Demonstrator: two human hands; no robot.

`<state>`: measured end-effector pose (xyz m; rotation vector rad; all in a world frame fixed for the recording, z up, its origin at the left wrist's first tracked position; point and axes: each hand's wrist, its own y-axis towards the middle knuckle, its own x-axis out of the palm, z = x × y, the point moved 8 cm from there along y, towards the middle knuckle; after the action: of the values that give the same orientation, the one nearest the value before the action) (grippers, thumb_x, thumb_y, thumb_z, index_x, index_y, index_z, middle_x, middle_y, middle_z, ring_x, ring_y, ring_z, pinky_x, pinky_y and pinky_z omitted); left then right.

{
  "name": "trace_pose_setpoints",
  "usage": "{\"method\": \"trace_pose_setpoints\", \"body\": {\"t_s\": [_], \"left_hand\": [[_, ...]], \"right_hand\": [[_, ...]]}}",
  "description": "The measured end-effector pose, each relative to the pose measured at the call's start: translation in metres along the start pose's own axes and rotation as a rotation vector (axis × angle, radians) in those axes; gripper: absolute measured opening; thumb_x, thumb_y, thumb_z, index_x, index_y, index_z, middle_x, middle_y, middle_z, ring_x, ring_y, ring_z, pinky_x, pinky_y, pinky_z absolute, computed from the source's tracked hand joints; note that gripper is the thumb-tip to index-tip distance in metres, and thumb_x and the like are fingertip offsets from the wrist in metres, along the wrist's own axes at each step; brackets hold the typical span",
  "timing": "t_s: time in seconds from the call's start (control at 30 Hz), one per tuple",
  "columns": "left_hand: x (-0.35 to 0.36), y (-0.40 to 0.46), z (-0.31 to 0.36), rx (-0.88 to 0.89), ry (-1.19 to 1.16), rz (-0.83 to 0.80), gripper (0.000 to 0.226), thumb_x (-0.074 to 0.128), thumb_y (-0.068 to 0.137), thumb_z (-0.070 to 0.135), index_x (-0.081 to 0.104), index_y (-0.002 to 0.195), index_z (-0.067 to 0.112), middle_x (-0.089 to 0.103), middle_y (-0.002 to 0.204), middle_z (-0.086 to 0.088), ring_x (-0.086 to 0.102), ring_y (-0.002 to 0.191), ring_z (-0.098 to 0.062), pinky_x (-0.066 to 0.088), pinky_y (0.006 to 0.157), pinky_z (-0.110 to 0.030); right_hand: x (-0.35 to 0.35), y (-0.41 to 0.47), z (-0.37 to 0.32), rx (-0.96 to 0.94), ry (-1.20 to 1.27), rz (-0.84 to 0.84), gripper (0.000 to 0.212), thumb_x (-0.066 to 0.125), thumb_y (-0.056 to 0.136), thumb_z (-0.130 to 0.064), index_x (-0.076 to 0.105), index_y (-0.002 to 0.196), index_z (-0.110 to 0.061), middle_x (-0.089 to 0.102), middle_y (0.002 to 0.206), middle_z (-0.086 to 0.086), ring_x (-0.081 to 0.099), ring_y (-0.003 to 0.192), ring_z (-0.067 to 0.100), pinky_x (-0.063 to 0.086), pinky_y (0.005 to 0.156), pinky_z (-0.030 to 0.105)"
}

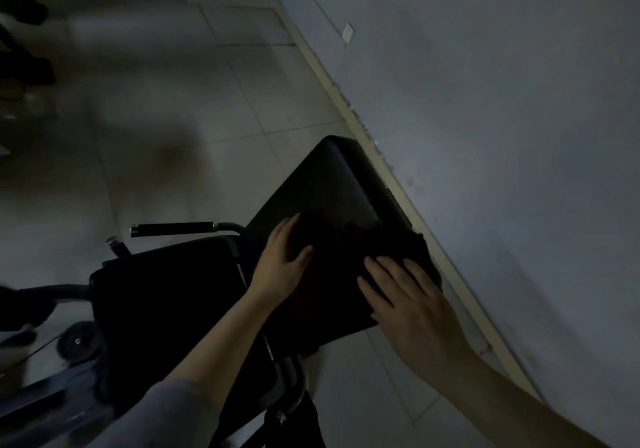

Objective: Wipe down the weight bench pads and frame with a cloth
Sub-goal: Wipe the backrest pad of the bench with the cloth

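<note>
Dim room, tiled floor (166, 108). Black bench pad (332, 184) angles from near centre toward the far right, its far end just beside the baseboard (391, 170) of the grey wall (485, 101). Dark cloth (391, 243) lies bunched on the pad's near-right part, reaching the pad's right edge. Right hand (412, 302) lies flat on the cloth, fingers straight and spread, grip wide, pressing not pinching. Left hand (284, 264) rests flat on the pad just left of the cloth, fingers relaxed, grip wide, holding nothing; whether its thumb touches the cloth, cannot tell. A second black seat pad (162, 295) sits near left, touching or close to the long pad. A foam-grip handle (173, 230) on a metal frame tube (228, 227) sticks out left of the pads. A small wheel (77, 342) sits near left on the floor. Small white wall plate (347, 32) far on the wall. Dark blurred shapes at far left, unclear. No readable writing or brand marks.
</note>
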<state>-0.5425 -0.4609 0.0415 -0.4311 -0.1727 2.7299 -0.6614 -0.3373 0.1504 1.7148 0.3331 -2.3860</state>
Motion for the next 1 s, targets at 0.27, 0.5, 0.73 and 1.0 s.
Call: {"method": "trace_pose_setpoints", "body": {"t_s": [0.27,0.5,0.73,1.0], "left_hand": [[-0.015,-0.013,-0.009,-0.043,-0.066,-0.052,0.050,0.052,0.093,0.033,0.036,0.141,0.029,0.036,0.148,0.005,0.037,0.134,-0.011,0.034,0.110,-0.033],[-0.045,-0.036,-0.039,-0.169,-0.142,0.040,0.038,0.052,0.094,0.029,0.049,0.132,0.025,0.052,0.131,0.009,0.051,0.114,-0.005,0.043,0.096,-0.025],[0.007,-0.029,0.013,0.020,-0.275,0.014,0.040,0.042,0.098,0.024,0.040,0.138,0.025,0.039,0.144,0.008,0.034,0.132,-0.001,0.028,0.110,-0.021],[0.056,-0.015,0.021,0.052,-0.209,0.218,0.053,0.018,0.092,0.055,0.003,0.141,0.044,-0.009,0.154,0.019,-0.006,0.144,-0.004,0.008,0.119,-0.039]], "right_hand": [[0.007,0.155,0.017,0.034,-0.253,-0.122,0.064,0.057,0.084,-0.052,0.044,0.139,-0.023,0.030,0.153,0.014,0.025,0.142,0.028,0.007,0.113,0.053],[0.028,0.208,-0.005,0.070,-0.391,-0.236,0.055,0.020,0.102,-0.037,0.008,0.150,-0.015,-0.001,0.159,0.013,-0.003,0.146,0.030,-0.008,0.115,0.051],[0.033,0.071,-0.036,-0.081,-0.114,-0.311,0.036,0.078,0.064,-0.027,0.075,0.096,-0.011,0.065,0.120,0.013,0.058,0.117,0.030,0.015,0.113,0.046],[-0.028,0.066,0.052,0.434,0.362,0.145,0.050,0.037,0.097,-0.036,0.035,0.143,-0.017,0.036,0.148,0.010,0.034,0.135,0.025,0.035,0.106,0.038]]}}
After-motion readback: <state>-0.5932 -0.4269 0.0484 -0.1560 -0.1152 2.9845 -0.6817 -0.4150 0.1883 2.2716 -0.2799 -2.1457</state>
